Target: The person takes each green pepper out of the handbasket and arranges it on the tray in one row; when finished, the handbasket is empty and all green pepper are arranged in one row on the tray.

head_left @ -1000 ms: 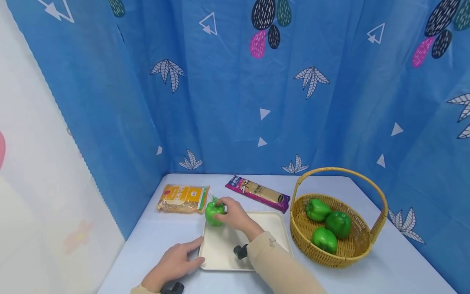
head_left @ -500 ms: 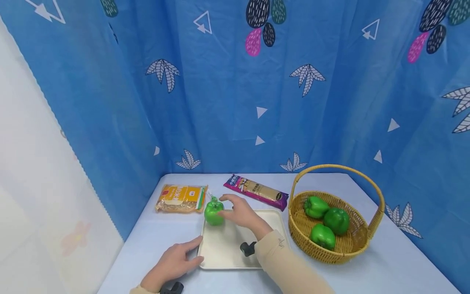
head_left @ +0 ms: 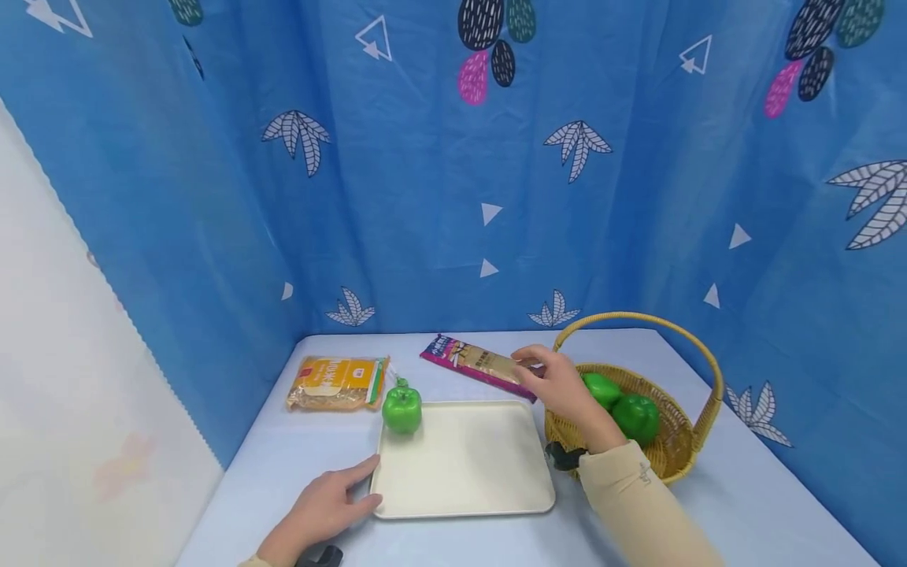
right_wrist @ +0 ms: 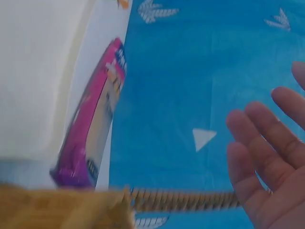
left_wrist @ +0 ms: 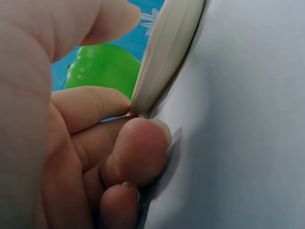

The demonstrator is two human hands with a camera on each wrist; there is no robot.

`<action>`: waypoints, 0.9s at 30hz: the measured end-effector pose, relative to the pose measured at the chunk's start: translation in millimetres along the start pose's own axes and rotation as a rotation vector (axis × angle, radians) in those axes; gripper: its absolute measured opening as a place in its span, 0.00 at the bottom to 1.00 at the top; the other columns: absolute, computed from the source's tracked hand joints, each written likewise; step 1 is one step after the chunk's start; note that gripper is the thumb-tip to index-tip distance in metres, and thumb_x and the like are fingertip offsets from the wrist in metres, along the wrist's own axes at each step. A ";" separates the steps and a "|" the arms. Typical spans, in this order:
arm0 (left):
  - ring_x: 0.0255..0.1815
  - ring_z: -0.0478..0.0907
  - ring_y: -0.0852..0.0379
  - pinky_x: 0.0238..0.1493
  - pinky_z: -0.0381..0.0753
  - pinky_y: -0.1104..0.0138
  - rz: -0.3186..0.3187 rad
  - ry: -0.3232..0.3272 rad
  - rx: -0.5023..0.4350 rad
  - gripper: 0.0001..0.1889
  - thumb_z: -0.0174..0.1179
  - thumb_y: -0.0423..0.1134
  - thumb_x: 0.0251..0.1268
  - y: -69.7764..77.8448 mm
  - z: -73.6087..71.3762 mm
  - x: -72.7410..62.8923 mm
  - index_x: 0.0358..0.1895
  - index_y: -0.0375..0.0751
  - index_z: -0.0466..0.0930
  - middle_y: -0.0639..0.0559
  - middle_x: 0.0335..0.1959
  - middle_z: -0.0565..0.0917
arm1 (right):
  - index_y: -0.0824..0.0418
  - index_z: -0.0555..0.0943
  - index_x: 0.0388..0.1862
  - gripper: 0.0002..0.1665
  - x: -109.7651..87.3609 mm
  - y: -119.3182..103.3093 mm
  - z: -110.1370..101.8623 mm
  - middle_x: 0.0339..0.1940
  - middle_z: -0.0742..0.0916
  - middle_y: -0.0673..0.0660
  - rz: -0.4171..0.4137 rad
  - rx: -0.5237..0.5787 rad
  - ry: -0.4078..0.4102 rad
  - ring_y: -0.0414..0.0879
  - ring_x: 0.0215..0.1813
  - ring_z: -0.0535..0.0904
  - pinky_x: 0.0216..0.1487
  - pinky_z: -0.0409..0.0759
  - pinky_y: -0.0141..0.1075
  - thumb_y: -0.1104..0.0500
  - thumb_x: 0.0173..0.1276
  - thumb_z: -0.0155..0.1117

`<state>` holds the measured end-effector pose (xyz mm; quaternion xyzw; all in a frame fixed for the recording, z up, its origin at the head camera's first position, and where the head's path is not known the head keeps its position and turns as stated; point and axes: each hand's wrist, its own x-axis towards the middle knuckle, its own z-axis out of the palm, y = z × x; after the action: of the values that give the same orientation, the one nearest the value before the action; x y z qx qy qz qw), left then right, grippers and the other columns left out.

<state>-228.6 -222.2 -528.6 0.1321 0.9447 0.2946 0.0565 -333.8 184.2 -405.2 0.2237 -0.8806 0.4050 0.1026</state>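
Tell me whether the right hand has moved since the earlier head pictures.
Yes: against the tray, the right hand has gone rightward, from the green pepper at its far-left corner toward the basket.

Bright, diffuse light washes over the worktop (head_left: 439, 543), and I catch small glints on the green bell pepper (head_left: 401, 411). The left fingers (left_wrist: 136, 152) throw a soft shadow close by; the right wrist view smears the wicker basket (right_wrist: 62, 210).
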 end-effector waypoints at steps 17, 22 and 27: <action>0.13 0.63 0.64 0.27 0.67 0.67 0.002 -0.001 -0.029 0.39 0.63 0.66 0.65 2.4 0.6 2.2 0.74 0.48 0.73 0.57 0.23 0.78 | 0.64 0.86 0.53 0.16 -32.8 62.6 -15.7 0.44 0.90 0.64 0.088 0.245 0.211 0.54 0.46 0.86 0.46 0.84 0.37 0.55 0.80 0.60; 0.13 0.63 0.65 0.25 0.67 0.67 0.000 -0.004 -0.031 0.39 0.63 0.66 0.66 2.4 1.7 3.6 0.75 0.49 0.73 0.61 0.16 0.72 | 0.67 0.86 0.50 0.18 -23.9 49.1 -40.0 0.46 0.90 0.62 0.112 0.267 0.316 0.44 0.42 0.87 0.47 0.83 0.30 0.53 0.81 0.58; 0.12 0.62 0.65 0.23 0.66 0.67 -0.002 0.015 -0.003 0.38 0.63 0.65 0.66 0.1 -0.8 2.4 0.74 0.48 0.73 0.63 0.13 0.68 | 0.66 0.85 0.50 0.21 -10.0 66.0 -53.0 0.48 0.89 0.63 0.103 0.214 0.446 0.47 0.43 0.88 0.50 0.82 0.32 0.50 0.82 0.56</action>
<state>-231.1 -221.9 -528.0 0.1290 0.9449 0.2968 0.0501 -356.5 265.3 -418.3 0.0933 -0.7985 0.5400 0.2493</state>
